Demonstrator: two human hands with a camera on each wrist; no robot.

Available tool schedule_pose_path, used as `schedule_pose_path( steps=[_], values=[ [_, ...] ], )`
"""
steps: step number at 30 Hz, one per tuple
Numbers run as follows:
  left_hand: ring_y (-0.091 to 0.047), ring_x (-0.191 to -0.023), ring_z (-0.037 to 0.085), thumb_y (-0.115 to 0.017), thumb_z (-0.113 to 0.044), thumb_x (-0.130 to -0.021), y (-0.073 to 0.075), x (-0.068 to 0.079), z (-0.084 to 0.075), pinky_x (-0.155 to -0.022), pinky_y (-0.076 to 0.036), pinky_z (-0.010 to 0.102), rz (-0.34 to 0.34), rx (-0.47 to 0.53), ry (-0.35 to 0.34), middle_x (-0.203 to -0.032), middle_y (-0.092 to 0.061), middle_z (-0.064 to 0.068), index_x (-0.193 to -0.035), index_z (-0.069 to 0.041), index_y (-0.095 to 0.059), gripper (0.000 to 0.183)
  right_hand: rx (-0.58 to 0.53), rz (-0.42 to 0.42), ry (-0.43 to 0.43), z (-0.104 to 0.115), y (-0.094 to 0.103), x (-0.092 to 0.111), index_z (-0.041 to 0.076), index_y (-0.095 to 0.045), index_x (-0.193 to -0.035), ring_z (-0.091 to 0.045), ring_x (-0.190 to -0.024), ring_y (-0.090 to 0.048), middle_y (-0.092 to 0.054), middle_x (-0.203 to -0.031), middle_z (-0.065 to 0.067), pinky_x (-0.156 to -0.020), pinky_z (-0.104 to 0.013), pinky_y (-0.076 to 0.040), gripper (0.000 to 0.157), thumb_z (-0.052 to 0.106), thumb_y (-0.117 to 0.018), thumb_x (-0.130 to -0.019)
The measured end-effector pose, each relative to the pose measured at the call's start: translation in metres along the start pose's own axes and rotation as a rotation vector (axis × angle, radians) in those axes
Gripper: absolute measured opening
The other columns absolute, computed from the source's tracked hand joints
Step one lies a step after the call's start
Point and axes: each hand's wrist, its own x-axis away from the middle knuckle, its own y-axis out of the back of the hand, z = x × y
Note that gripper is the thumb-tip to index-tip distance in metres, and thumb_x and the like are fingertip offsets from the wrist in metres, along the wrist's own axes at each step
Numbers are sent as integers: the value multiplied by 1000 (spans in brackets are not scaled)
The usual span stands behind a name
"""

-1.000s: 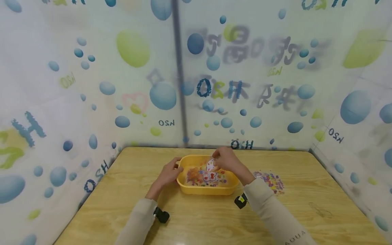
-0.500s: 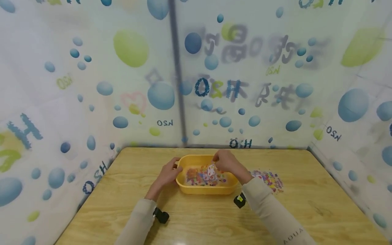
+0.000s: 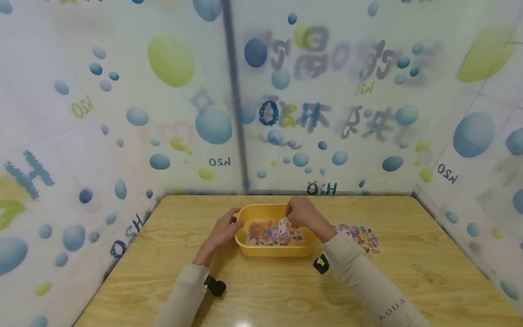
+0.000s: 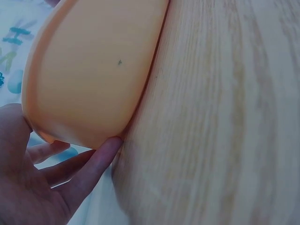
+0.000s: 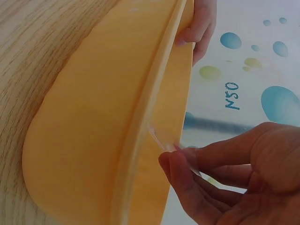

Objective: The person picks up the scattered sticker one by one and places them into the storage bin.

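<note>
A yellow plastic basin (image 3: pixel 278 251) stands on the wooden table. My left hand (image 3: pixel 222 228) grips its left end, the thumb at the rim and the fingers under the edge, as the left wrist view shows from close by. Above the right half of the basin, my right hand (image 3: pixel 305 213) pinches a small white spotted piece with a clear, film-like edge (image 3: pixel 283 226) between thumb and fingers. The right wrist view has this clear film (image 5: pixel 159 138) edge-on, inside the rim. Many small colourful bits (image 3: pixel 259 232) are spread over the basin's floor, partly behind the held piece.
Right of the basin, a patch of colourful bits (image 3: pixel 365 238) lies on the table (image 3: pixel 163 254), partly behind the right forearm. Black wrist cameras (image 3: pixel 215 286) hang under both sleeves. A bubble-printed curtain (image 3: pixel 196 177) rises behind the table's far edge.
The white spotted piece has dipped slightly inside the basin and now overlaps the white-and-red picture seen there earlier. My left hand keeps its grip; the head view has shifted slightly.
</note>
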Motion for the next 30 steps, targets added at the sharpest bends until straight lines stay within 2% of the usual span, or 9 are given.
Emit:
schedule_pose_path(
  steps=[8,12,15,19,23,26,30],
  values=[
    [-70,-86,27,-56,-15,-98,0,-1,0,-53,-62,38,8,-5,-15,-116,-68,24,-145,-10,-53,47,1,10,-17,-3,0,-1,-3,-76,-104,-30,-74,-74,-74,-99,-16,-57,-26,-58,21,-7,-60,-91],
    [-70,-86,27,-56,-15,-98,1,-1,0,-53,-62,38,1,-10,-17,-116,-68,24,-145,-11,-54,47,7,14,-22,-3,0,-2,-2,-76,-92,-31,-74,-75,-70,-83,-10,-53,-22,-54,17,-8,-60,-90],
    [-70,-85,27,-57,-15,-98,1,-1,2,-54,-62,38,3,-1,-15,-116,-68,24,-145,-11,-54,48,27,29,-30,-2,1,-5,-2,-73,-78,-33,-74,-76,-59,-66,-5,-49,-20,-49,19,-7,-60,-90],
    [-70,-86,28,-57,-15,-98,1,-1,4,-56,-63,38,5,1,-17,-116,-68,24,-145,-11,-54,47,63,63,-49,-1,4,-9,0,-71,-72,-29,-68,-74,-55,-61,-3,-51,-22,-52,22,-2,-62,-92],
    [-70,-90,28,-57,-16,-98,1,-2,5,-60,-63,37,4,-9,-24,-118,-68,23,-144,-11,-55,46,82,107,-84,0,7,-11,2,-72,-82,-21,-60,-67,-64,-70,-8,-57,-26,-59,12,3,-67,-93],
    [-70,-91,28,-57,-16,-98,0,-3,6,-61,-64,37,1,-9,-23,-118,-68,23,-144,-12,-55,46,67,147,-109,2,10,-11,2,-69,-90,-20,-59,-65,-66,-77,-11,-58,-27,-60,5,6,-69,-93],
    [-70,-89,27,-57,-16,-97,1,-3,5,-59,-63,37,-4,-14,-28,-116,-69,23,-143,-11,-56,46,51,206,-125,4,12,-14,2,-66,-94,-19,-60,-65,-66,-82,-12,-58,-26,-60,7,7,-71,-93]
  ],
)
